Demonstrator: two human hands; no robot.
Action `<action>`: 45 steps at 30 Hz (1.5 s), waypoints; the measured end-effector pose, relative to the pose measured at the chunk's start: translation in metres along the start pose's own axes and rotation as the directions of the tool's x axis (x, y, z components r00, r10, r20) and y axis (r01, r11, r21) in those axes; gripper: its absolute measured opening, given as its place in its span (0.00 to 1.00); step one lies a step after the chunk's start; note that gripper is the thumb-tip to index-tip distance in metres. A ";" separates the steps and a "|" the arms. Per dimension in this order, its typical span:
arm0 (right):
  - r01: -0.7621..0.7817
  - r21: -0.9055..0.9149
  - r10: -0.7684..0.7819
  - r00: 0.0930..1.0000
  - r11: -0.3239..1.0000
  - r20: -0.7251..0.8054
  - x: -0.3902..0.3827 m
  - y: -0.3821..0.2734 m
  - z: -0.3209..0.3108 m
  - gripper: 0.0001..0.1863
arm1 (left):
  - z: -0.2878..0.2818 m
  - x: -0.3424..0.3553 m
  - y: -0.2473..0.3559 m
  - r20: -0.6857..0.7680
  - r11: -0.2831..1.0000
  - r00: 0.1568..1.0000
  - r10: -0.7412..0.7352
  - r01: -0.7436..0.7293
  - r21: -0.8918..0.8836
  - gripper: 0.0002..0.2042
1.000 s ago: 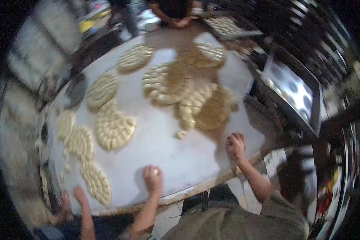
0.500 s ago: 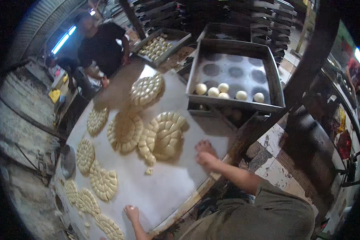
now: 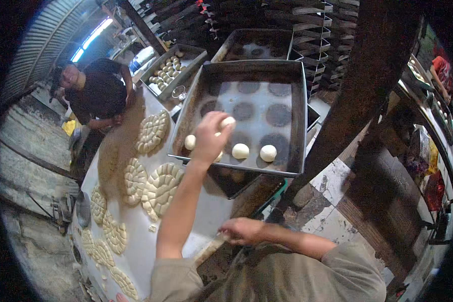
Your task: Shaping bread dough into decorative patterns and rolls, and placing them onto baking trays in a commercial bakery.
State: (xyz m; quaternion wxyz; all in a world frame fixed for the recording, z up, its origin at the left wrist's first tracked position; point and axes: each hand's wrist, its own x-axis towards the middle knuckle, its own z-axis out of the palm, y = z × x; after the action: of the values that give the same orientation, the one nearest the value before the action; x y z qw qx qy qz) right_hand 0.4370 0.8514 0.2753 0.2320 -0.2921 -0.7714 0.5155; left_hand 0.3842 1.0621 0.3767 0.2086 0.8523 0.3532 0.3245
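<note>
My left hand point(image 3: 214, 136) reaches over the near tray point(image 3: 303, 116), closed on a white dough ball point(image 3: 228, 122). Several more dough balls point(image 3: 240, 151) sit along the tray's near part, beside dark round marks on its metal bottom. My right hand point(image 3: 236, 230) is lower, at the near edge of the pale table point(image 3: 141, 256), with its fingers curled; I cannot make out whether they hold anything. Left of my left arm, rounds of segmented dough point(image 3: 161, 183) lie spread on the table, some joined in irregular shapes.
A person point(image 3: 95, 93) in a dark top stands at the table's far left. A tray of dough balls point(image 3: 166, 73) and another dark tray point(image 3: 254, 38) lie behind. Stacked metal racks point(image 3: 317, 40) and a dark post point(image 3: 357, 90) rise right. A person in red point(image 3: 440, 70) is at far right.
The view has swung toward the trays at the right. My left hand has moved from low over the table up into the near tray. My right hand has drawn back toward the table's near edge.
</note>
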 end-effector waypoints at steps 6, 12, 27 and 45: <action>-0.076 -0.263 -0.166 0.604 0.962 -0.780 -0.088 -0.062 -0.118 0.21 | 0.046 0.019 0.029 0.082 0.935 0.972 0.219 -0.233 0.266 0.18; -0.334 -0.159 0.037 0.512 0.929 -0.858 -0.066 -0.036 -0.138 0.22 | 0.034 -0.011 0.183 0.419 0.835 0.724 0.548 -0.443 -0.327 0.20; -0.198 -0.208 0.152 0.964 0.958 -0.218 0.032 -0.050 0.034 0.15 | -0.026 -0.206 0.164 -0.095 0.891 0.985 0.145 -0.172 -0.419 0.11; -0.586 -0.173 0.429 0.735 0.792 -0.524 0.155 0.027 0.185 0.10 | -0.198 -0.336 -0.128 -0.411 0.874 0.775 -0.481 0.386 -0.294 0.05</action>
State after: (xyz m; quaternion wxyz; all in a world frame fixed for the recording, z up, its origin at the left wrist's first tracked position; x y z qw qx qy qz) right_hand 0.2088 0.8447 0.1925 0.2034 -0.6414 -0.6570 0.3400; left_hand 0.0046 0.9238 0.3046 0.2673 0.6176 0.5474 0.4974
